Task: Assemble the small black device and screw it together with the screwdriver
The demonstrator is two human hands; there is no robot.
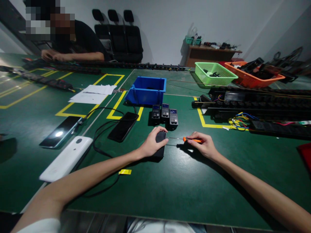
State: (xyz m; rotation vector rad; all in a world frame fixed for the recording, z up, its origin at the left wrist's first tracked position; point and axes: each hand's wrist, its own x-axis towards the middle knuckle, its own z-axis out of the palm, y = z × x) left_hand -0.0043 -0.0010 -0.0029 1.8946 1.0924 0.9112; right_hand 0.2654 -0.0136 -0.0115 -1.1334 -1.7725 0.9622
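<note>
My left hand [152,142] is closed over a small black box-shaped module [160,145] that rests on the green table [184,184]. My right hand [202,145] is closed on an orange-handled screwdriver [193,139], held level, its thin shaft pointing left at the side of the black module. Just beyond my hands stand three similar black modules [165,115] with small blue screens. A blue plastic bin [147,90] sits behind them.
Two dark phones [122,126] [60,131] and a white device [66,158] with black cables lie at the left. Papers [93,94] lie further back. Green [213,73] and orange [252,75] baskets and long black power strips [255,102] with coloured wires are at the right. Another person's arms [70,56] rest at the far left.
</note>
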